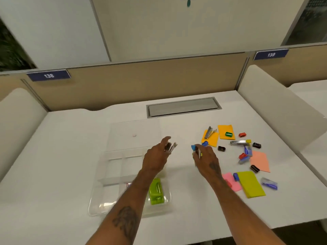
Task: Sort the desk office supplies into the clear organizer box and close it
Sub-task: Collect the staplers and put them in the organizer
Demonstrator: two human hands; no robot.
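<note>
The clear organizer box (113,181) lies open on the white desk, its lid (134,128) folded flat behind it. A lime green stapler (156,190) lies in its front right compartment. My left hand (155,158) hovers over the box's right side and grips a small dark and silver metal tool (170,146). My right hand (205,159) is just right of the box, above the desk, pinching a few small items, among them a blue piece (193,147) and a dark one. Loose supplies lie to the right: orange (226,131), pink (231,181), salmon (260,160) and lime (251,183) sticky notes.
Also on the right are a silver staple remover (209,132), a green sharpener (228,134), a metal clipper (238,142), red, black and blue clips, and small clear packets (269,183). A grey cable hatch (183,106) sits at the desk's back. White side dividers flank the desk.
</note>
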